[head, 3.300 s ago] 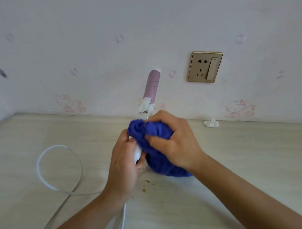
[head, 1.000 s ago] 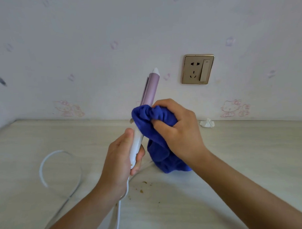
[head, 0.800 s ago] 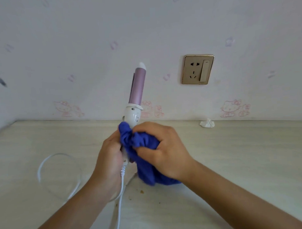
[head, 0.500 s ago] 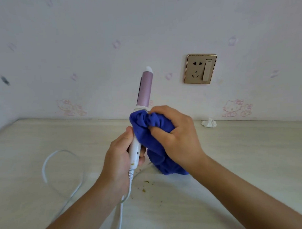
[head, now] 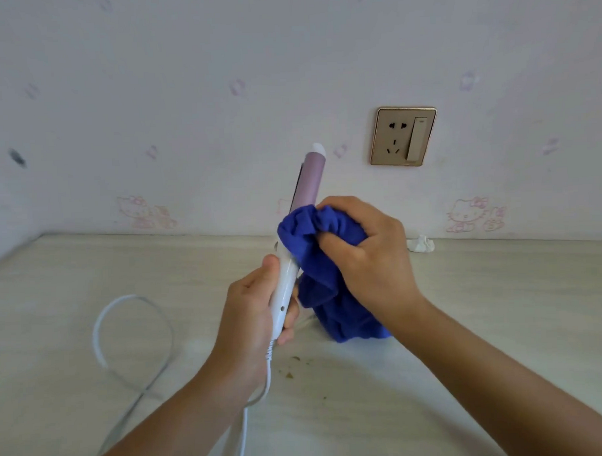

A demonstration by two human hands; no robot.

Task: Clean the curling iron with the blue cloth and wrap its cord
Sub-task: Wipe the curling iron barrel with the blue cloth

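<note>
Two hands share the work in the head view, the only one given. The left hand (head: 258, 307) has its fingers and thumb curled round the white handle of the slim curling iron with the pink-lilac barrel (head: 309, 183). It holds the iron up off the pale wood-grain tabletop (head: 500, 306), in front of the wall, with its tip leaning a little to the right. The right hand (head: 369, 256) is closed round the bunched deep-blue cloth (head: 329, 295), pressing it about the iron where handle meets barrel, while the cloth's loose tail hangs down to the table. Less than a second ago the cloth sat lower, over the handle just above the left hand. Half a second ago it had reached the collar with the iron nearly upright. Now it has crept slightly further up the barrel, and the iron has tipped over, so a dark edge of the clamp shows on its left side. That reads as a rubbing stroke running up and down the shaft, so the wiping looks to be mid-course. The upper barrel and white tip stand bare above the cloth. The thin white cord (head: 96, 337) trails from the handle's end and lies in a loose loop on the table to the left, so the wrapping is not yet begun. A few brown crumbs (head: 291, 373) lie below the hands. A gold-framed wall socket (head: 404, 135) sits behind, with nothing plugged into it.
</note>
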